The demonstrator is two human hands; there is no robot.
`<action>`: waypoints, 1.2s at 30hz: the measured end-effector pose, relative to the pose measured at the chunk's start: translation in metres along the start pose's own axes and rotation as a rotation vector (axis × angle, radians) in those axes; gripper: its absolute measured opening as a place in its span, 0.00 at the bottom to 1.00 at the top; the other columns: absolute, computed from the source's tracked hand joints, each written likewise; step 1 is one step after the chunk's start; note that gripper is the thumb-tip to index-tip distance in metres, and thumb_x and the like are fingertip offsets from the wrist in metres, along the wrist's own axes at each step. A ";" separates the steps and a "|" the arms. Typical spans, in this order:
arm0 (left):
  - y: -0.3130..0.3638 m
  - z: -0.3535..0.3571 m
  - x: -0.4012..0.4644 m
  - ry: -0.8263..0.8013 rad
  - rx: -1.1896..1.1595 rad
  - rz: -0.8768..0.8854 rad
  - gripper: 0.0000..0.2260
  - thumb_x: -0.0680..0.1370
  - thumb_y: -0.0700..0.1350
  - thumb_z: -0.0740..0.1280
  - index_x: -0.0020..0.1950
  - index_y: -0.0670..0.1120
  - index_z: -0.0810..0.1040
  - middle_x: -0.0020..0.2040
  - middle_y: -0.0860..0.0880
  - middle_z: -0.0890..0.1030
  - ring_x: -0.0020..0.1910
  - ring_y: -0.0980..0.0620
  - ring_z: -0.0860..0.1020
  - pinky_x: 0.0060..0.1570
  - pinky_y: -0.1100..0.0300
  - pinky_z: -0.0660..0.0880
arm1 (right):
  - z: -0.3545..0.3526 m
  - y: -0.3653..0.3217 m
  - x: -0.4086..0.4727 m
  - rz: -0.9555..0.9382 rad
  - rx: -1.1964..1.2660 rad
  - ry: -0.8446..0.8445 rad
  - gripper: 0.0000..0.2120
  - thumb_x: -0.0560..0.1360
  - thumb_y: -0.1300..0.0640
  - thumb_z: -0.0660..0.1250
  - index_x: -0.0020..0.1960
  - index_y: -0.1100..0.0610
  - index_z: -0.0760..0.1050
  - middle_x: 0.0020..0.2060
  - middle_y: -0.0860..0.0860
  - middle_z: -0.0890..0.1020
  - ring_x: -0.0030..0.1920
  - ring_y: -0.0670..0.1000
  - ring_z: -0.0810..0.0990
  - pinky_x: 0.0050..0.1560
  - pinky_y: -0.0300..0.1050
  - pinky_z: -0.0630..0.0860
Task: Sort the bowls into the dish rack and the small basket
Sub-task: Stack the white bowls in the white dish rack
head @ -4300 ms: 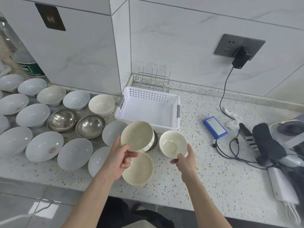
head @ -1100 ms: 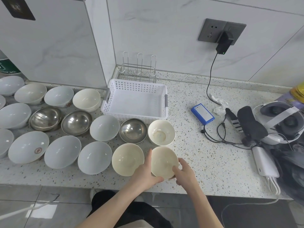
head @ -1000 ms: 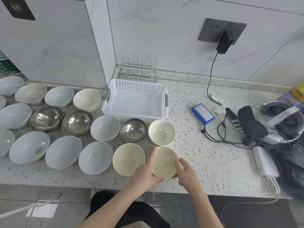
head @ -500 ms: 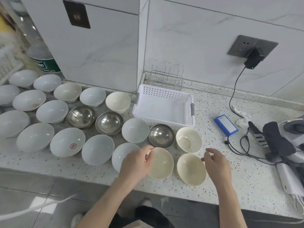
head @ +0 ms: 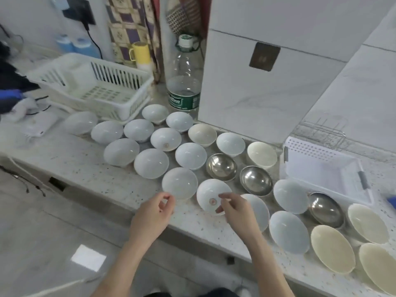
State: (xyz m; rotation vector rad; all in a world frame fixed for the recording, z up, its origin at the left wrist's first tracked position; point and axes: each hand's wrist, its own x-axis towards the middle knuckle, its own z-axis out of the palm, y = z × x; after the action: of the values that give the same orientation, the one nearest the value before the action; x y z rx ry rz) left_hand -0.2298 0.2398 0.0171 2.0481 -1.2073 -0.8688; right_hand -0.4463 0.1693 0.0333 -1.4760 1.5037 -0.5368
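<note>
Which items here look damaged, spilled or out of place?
Nothing looks broken or spilled. Two white bowls carry a reddish mark inside: one under the right hand, one further back. Blur hides whether these are logos or stains.

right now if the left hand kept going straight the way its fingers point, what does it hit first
Most likely the plain white bowl just beyond the left hand: the fingertips sit almost at its near rim. Whether they already touch it is unclear from this one view.
</note>
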 end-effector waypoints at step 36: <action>-0.183 -0.284 0.257 0.144 -0.655 -0.605 0.26 0.81 0.52 0.65 0.76 0.49 0.61 0.52 0.50 0.84 0.36 0.50 0.79 0.30 0.60 0.69 | 0.366 -0.248 0.166 0.765 0.807 -0.616 0.11 0.75 0.58 0.66 0.57 0.59 0.76 0.39 0.53 0.84 0.25 0.46 0.70 0.19 0.34 0.57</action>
State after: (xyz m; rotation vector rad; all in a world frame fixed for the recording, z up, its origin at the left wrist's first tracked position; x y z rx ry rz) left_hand 0.1793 0.1297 -0.0101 1.8665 -0.1464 -1.1680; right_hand 0.0163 0.0747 0.0142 -0.3207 1.0335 -0.1423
